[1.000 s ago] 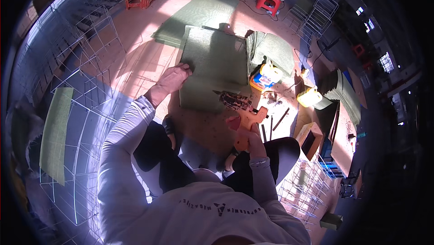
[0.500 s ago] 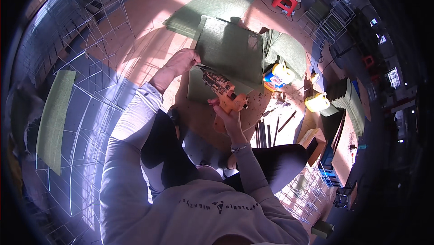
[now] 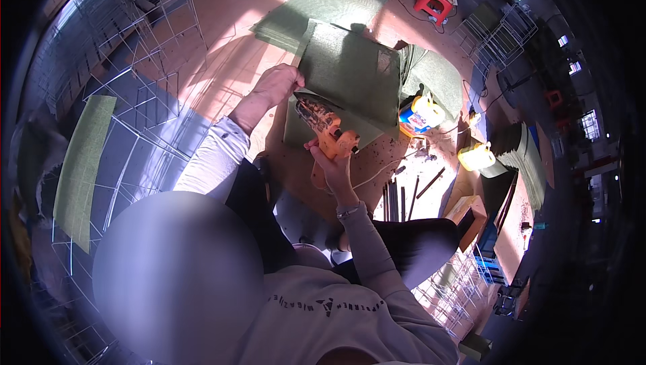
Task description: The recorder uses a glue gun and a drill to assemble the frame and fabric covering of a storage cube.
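My left hand [image 3: 277, 86] is closed on the left edge of a dark green fabric-like sheet [image 3: 350, 62], its fingertips pinching the edge. The sheet is raised and tilted above another green sheet [image 3: 295, 126] lying below it. In my right hand [image 3: 334, 168] is an orange glue gun [image 3: 326, 125], its front part smeared with dark brown residue. The gun points up and to the left, its nozzle end close under the sheet's lower left edge, near my left fingers. Whether the nozzle touches the sheet I cannot tell.
More green sheets [image 3: 330, 5] lie beyond, with a folded stack [image 3: 441, 79] on the right. Yellow-handled containers [image 3: 476, 156], dark brown sticks [image 3: 402, 200] and a cardboard box [image 3: 469, 217] sit at right. Wire frames [image 3: 145, 113] stand left. A blurred pale rounded shape [image 3: 178, 277] covers the lower left.
The glue gun has shifted left along the sheet's edge, closer to my left hand, which still pinches the sheet. A blurred pale shape has come in at lower left.
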The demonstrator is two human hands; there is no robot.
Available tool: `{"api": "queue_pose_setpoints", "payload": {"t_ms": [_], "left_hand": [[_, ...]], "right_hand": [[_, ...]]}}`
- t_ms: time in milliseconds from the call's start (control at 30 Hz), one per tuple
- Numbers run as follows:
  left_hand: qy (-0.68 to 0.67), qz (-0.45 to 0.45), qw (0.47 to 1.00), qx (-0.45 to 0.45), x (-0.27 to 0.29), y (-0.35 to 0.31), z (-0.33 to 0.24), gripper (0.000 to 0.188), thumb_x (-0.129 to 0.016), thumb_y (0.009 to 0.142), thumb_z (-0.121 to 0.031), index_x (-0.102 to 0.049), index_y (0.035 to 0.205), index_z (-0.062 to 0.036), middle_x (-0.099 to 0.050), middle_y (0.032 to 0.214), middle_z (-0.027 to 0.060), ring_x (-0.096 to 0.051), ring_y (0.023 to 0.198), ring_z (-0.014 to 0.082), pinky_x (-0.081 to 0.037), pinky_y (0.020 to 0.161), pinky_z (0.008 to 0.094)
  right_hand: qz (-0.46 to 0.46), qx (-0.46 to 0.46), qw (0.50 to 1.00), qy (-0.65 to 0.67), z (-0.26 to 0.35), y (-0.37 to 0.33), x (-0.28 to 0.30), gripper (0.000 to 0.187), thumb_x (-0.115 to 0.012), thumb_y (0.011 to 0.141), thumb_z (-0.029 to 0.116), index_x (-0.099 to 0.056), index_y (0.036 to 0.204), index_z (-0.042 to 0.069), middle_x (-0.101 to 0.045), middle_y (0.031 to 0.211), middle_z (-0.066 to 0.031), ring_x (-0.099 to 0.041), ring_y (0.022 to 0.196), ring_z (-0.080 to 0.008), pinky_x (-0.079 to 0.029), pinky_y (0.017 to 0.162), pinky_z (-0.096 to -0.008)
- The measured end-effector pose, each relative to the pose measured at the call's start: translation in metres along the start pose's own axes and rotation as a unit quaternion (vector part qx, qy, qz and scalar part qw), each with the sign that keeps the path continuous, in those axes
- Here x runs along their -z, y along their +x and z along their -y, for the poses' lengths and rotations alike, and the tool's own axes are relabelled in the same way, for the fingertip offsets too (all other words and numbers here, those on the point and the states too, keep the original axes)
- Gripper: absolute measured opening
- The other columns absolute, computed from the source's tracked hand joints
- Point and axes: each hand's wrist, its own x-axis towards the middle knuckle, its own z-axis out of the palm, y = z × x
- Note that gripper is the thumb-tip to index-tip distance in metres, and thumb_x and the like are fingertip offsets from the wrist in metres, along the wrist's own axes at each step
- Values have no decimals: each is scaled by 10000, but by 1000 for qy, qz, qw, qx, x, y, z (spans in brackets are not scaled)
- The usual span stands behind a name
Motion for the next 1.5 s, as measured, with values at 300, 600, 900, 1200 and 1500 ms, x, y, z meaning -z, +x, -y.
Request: {"api": "queue_pose_setpoints", "payload": {"t_ms": [300, 600, 900, 1200, 1500], "left_hand": [[74, -18, 996, -52, 0, 0, 2, 200, -602, 707, 11, -639, 872, -95, -605, 891, 107, -600, 816, 206, -485, 740, 288], [75, -22, 996, -51, -1, 1, 3, 146, -595, 715, -24, -648, 842, -73, -611, 869, 105, -604, 789, 202, -482, 719, 279], [74, -20, 996, -41, 0, 1, -3, 169, -627, 700, -13, -653, 851, -83, -617, 858, 103, -603, 796, 213, -484, 725, 285], [96, -13, 994, -39, 2, 2, -3, 187, -633, 688, 11, -652, 849, -83, -619, 875, 119, -607, 819, 232, -484, 733, 296], [75, -16, 996, -36, 1, 3, -2, 167, -627, 689, 3, -647, 837, -72, -616, 872, 120, -607, 814, 223, -482, 734, 293]], "right_hand": [[-9, 8, 1000, 4, 1, 2, -2, 129, -588, 812, -5, -545, 933, -15, -586, 861, -43, -592, 807, -130, -486, 757, -262], [-22, 1, 1000, -9, 6, -1, -3, 120, -587, 814, 6, -548, 925, -20, -583, 846, -44, -594, 792, -132, -489, 745, -265], [-34, 4, 998, 52, 5, -4, -4, 158, -580, 820, -5, -523, 966, -19, -562, 856, -49, -583, 795, -143, -492, 767, -279], [-36, -7, 998, 55, 12, -5, 3, 172, -576, 818, -10, -509, 976, -17, -559, 851, -48, -587, 788, -152, -496, 760, -286], [-52, -9, 997, 52, 9, -11, 11, 181, -575, 817, -7, -506, 983, -9, -556, 851, -48, -586, 781, -159, -493, 761, -302]]}}
